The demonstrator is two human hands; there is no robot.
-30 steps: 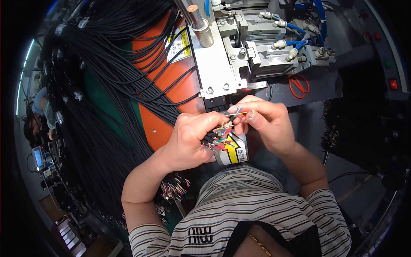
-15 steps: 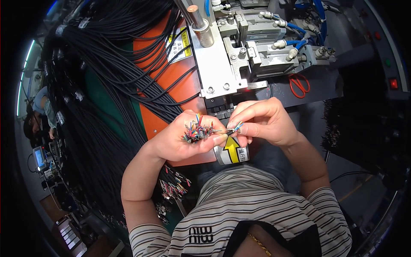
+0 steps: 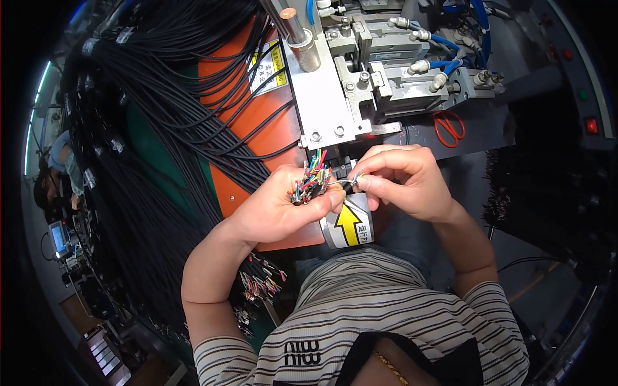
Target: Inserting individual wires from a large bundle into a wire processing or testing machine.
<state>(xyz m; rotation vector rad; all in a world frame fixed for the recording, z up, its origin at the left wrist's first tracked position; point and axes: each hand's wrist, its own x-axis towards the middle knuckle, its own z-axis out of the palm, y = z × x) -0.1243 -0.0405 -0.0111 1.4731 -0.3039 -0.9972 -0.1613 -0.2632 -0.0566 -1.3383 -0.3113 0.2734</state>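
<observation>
Orange counter lies beneath the left hand, which grips a wire bunch. Just right of it, the right hand pinches separate wire ends; hard pulling could snap strands.

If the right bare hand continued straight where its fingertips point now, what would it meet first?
Beyond the coloured wires it pinches, the right hand would probably meet the multicoloured bundle of wire ends in the left hand; depth is unclear.
</observation>
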